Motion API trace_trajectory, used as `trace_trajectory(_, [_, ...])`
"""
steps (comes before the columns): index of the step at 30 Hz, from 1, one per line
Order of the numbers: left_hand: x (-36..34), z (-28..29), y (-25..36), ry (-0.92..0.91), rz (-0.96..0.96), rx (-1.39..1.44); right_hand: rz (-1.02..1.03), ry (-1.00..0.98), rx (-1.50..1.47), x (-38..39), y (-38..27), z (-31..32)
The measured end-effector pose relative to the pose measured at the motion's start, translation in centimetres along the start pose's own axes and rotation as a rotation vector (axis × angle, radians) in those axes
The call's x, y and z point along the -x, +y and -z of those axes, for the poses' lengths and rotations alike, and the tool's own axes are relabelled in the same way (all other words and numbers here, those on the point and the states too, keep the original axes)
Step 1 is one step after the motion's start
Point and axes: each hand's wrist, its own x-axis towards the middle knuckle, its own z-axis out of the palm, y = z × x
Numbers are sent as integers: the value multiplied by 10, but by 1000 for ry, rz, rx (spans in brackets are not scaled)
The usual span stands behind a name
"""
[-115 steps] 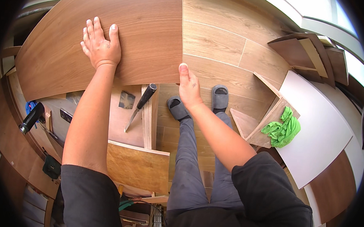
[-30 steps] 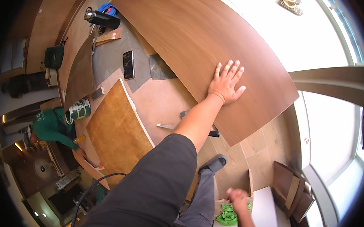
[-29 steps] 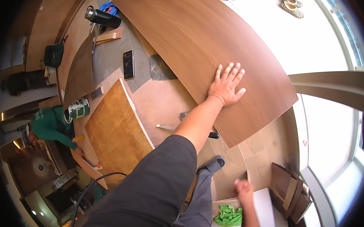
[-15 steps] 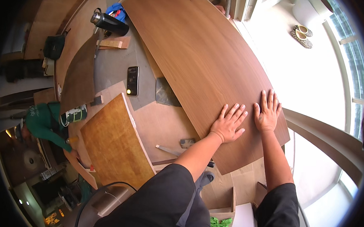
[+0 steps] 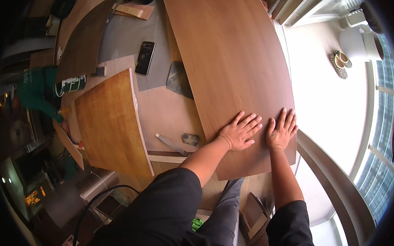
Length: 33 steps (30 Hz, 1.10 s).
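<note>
A long brown wood-grain board (image 5: 226, 54) stretches away in front of me, its near end close to my body. My left hand (image 5: 239, 133) lies flat on its surface near that end, fingers spread. Closer to the board's right edge, my right hand (image 5: 281, 130) rests palm down with the fingers stretched out. Neither hand grips anything. Left of the board lie a phone (image 5: 145, 58), a dark flat sheet (image 5: 180, 80), a small dark block (image 5: 190, 139) and a thin metal strip (image 5: 172, 144).
A yellowish-brown panel (image 5: 111, 121) leans at the left, beside a dark curved sheet (image 5: 84, 41) and a bucket (image 5: 71, 86). A co-worker in a green sleeve (image 5: 38, 92) bends at far left. A black cable (image 5: 99, 195) curves near my left arm. Patterned shoes (image 5: 339, 63) stand at right.
My view has turned and shifted, so the surroundings sit differently in it. Both hands stay flat on the board in nearly the same places.
</note>
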Motion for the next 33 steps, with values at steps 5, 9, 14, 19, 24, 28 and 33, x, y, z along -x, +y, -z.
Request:
trace_trajectory(5, [3,0,-1,-27,14,-17,-8,-3,-86,-3,-2,2])
trace_trajectory(9, [6,-5,-2,24,13,-19,33,61,-353,-25,-31,2])
trace_trajectory(14, [5,-1,-5,125,-5,124,375,-6,-413,-111,-162,15])
trace_trajectory(19, [5,-28,-10,341,-44,259,386,20,-112,-131,-221,-9])
trace_trajectory(24, [25,-59,-18,507,-105,235,383,18,-27,-125,-231,-16])
trace_trajectory(28, [74,-3,-51,333,81,180,347,11,-4,-128,-225,-11])
trace_trajectory(33, [98,19,-106,384,526,186,363,9,-5,-127,-232,-10])
